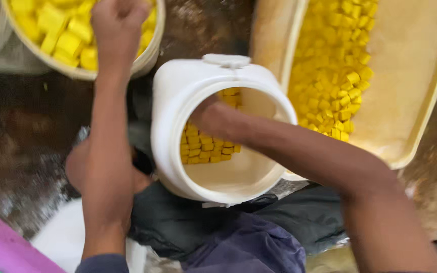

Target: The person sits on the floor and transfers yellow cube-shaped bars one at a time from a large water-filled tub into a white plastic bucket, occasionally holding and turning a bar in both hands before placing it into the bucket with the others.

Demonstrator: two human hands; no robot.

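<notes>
Small yellow cubes (206, 146), packed in neat rows, line the inside of the wide-mouthed white plastic jar (170, 116) that lies tilted toward us in our lap. Starting at the left, our left hand (117, 23) reaches into the round pale bucket (147, 60) heaped with more yellow cubes (61, 35); its fingers are buried among them, so we cannot tell whether they are curled or spread. At the centre, our right hand (213, 114) goes in through the jar's mouth, and the rim hides whether it grips anything. To the right, the long cream tray (416, 121) holds a loose spread of the same yellow cubes (330, 71).

We judge the cubes light, firm and a little crumbly, best pinched by opposite flat faces. The jar's mouth leaves little room around our wrist. The bucket and tray sit close on either side, leaving little room between them.
</notes>
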